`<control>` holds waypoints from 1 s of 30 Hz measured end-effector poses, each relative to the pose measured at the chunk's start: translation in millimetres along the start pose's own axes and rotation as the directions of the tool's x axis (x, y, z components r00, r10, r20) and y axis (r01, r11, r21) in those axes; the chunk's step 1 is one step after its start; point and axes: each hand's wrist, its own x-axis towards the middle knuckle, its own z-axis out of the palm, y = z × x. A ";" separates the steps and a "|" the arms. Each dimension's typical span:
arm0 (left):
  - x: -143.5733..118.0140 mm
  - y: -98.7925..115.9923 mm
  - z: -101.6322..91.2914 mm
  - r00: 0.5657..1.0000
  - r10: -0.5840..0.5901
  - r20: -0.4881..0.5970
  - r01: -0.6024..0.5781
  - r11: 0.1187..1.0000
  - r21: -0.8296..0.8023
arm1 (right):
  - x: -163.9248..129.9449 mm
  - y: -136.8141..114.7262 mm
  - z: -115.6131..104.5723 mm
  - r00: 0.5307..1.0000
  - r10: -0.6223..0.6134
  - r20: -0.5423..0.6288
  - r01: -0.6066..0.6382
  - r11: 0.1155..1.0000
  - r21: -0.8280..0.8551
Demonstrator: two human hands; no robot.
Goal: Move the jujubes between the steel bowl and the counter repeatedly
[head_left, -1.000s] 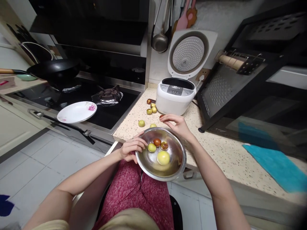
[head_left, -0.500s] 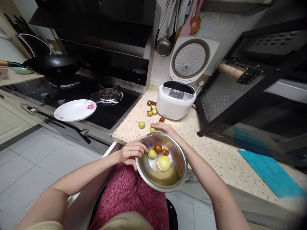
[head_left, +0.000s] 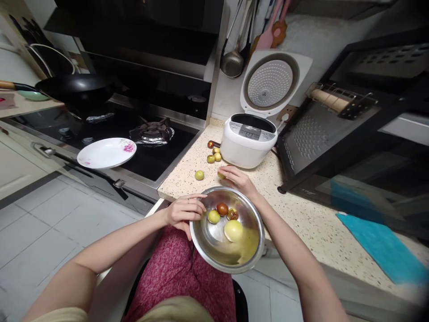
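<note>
Our left hand (head_left: 182,210) grips the steel bowl (head_left: 228,230) by its rim, off the surface's front edge; our right hand (head_left: 236,179) closes on a small fruit (head_left: 221,174) there. We'd best keep the bowl level, close beneath.

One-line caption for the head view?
Left hand steadies a steel bowl of fruit; right hand picks fruit off the speckled counter.

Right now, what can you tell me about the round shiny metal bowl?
The round shiny metal bowl looks like polished steel, with a rolled rim and a reflective inside. It is held tilted over the person's lap at the counter edge. The left hand grips its near-left rim; the right hand is just beyond its far rim. Inside lie four small round fruits: two yellow-green, two reddish-brown.
</note>
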 end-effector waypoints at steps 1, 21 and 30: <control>-0.1 -0.4 -0.1 1.000 -0.001 0.001 0.001 1.000 -0.001 | 0.3 -0.8 -2.7 1.000 -0.004 -0.012 0.004 1.000 -0.012; 2.0 -6.6 -6.3 0.997 -0.064 0.053 0.055 0.987 0.154 | 8.0 -37.2 -43.4 0.987 0.079 -0.137 -0.077 0.997 0.025; -3.3 -6.1 -0.3 0.980 -0.198 0.004 0.187 0.931 0.313 | 10.2 -46.9 -36.3 0.999 -0.004 0.033 -0.001 0.989 0.151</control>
